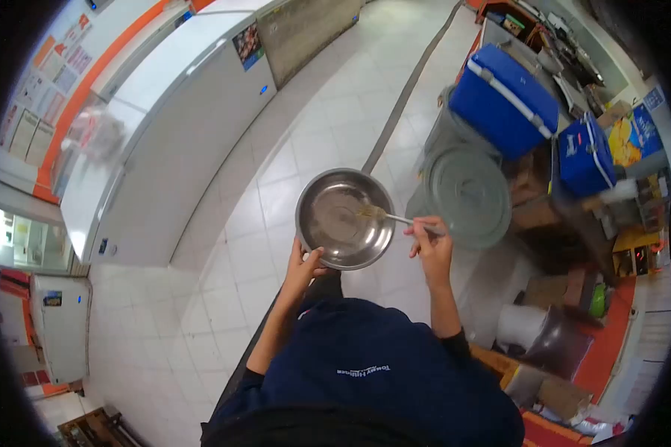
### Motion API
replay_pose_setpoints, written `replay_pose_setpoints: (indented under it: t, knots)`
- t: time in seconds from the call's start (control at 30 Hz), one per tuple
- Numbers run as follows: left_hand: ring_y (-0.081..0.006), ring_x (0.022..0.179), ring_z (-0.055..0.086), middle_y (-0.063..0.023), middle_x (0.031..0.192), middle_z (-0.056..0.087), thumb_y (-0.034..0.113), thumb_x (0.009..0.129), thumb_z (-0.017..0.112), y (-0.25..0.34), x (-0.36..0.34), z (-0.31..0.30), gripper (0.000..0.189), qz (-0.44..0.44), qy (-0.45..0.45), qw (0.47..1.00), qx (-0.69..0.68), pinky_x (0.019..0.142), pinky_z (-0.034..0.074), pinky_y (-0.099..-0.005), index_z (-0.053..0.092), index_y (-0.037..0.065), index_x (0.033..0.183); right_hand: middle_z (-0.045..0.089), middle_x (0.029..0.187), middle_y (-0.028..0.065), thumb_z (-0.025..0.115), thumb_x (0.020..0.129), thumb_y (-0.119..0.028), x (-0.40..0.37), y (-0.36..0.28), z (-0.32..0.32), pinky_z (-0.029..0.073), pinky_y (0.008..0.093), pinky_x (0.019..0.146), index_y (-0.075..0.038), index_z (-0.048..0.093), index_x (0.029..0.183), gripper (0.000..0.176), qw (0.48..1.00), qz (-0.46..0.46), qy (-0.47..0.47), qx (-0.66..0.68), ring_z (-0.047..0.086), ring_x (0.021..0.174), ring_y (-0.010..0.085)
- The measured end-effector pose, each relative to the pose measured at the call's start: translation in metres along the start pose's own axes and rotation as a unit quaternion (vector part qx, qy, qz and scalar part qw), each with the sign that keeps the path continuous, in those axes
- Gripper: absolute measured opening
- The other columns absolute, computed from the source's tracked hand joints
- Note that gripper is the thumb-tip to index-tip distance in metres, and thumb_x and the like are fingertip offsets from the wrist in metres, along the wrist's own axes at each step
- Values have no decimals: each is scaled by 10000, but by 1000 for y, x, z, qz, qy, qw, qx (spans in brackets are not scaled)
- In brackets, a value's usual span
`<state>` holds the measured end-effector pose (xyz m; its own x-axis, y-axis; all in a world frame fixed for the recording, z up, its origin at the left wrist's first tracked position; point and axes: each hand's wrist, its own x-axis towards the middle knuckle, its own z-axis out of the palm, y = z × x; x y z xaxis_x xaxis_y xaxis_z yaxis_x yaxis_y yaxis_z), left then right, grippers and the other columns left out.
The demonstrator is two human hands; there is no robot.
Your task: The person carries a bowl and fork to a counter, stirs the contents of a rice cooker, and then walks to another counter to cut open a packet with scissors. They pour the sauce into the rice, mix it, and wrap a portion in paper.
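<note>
A round, shiny steel bowl [332, 195] is held out in front of me, above the tiled floor. My left hand [302, 268] grips its near-left rim, thumb over the edge and fingers underneath. From the right side, my right hand [432, 244] is closed around the pale, thin handle of a brush [400, 219]. The brush's yellowish-brown head is inside the bowl, over its right half. A thin, dull film shows on the bowl's bottom.
A long white chest freezer [194, 141] runs along the left, with a clear plastic bag on top. At right stand a grey lidded bin [470, 195], a large blue cooler [503, 100] and a smaller blue cooler [583, 156]. A dark strip [417, 82] crosses the floor ahead.
</note>
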<state>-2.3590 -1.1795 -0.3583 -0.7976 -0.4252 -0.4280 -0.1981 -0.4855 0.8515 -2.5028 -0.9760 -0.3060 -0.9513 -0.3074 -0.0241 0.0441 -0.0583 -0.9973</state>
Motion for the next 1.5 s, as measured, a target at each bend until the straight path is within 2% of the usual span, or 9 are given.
replay_pose_setpoints:
  t: [0.23,0.47,0.7,0.83,0.9,1.03,1.17,1.37,1.5]
  knots:
    - [-303,924,610,-192,1201,390,116,852,546,125,209,72,739,35,-102,991,76,683,583,-346,92,168,1432,633,738,95,552,882,-95,164,-9,1,392,189,401,2,536,913,103,992,-19,122,-38,476,458,50]
    - [-298,898,624,-169,1149,395,75,849,537,183,425,170,757,76,-157,975,139,710,581,-358,70,185,1435,631,720,78,548,868,-66,355,4,-26,388,190,383,0,542,883,68,960,-2,274,-55,485,464,47]
    - [-309,884,626,-189,1161,381,74,857,528,261,616,247,732,104,-113,979,137,702,582,-369,87,181,1431,637,724,66,554,863,-69,601,-42,-44,391,191,393,-8,561,865,62,963,-17,245,-114,507,491,46]
    - [-313,889,623,-193,1172,382,89,860,530,309,703,281,741,87,-82,985,124,699,580,-382,69,179,1433,644,710,81,570,863,-80,749,-66,-37,400,192,430,-2,590,905,91,985,-78,116,-102,518,499,65]
    - [-311,906,616,-194,1176,382,91,859,530,332,750,303,738,74,-71,988,117,706,578,-382,73,175,1433,651,727,89,588,851,-86,821,-70,-39,403,197,450,-13,609,886,84,949,-174,35,-262,526,490,84]
    - [-298,891,621,-187,1163,392,84,859,527,361,871,354,734,63,-78,990,96,708,578,-380,77,170,1433,659,788,57,601,835,-89,949,-61,-52,444,269,482,-44,619,868,59,951,-190,-3,-244,595,545,139]
    - [-292,882,624,-184,1162,401,84,857,537,395,1005,440,751,60,-152,982,97,703,579,-378,64,164,1435,647,790,92,609,829,-101,1057,-51,-94,473,295,511,-42,611,864,68,883,-223,63,-407,625,587,189]
    - [-292,908,615,-193,1206,395,93,837,537,432,1171,596,746,27,-258,949,178,700,578,-389,94,182,1431,643,777,106,612,819,-101,1184,-68,-157,467,294,505,-42,607,875,81,923,-87,187,-326,609,553,195]
    - [-297,855,635,-193,1146,406,42,853,514,440,1272,696,756,59,-326,923,198,696,584,-367,44,151,1435,648,790,99,603,821,-89,1282,-66,-210,461,289,499,-34,608,882,83,858,-115,313,-390,607,552,195]
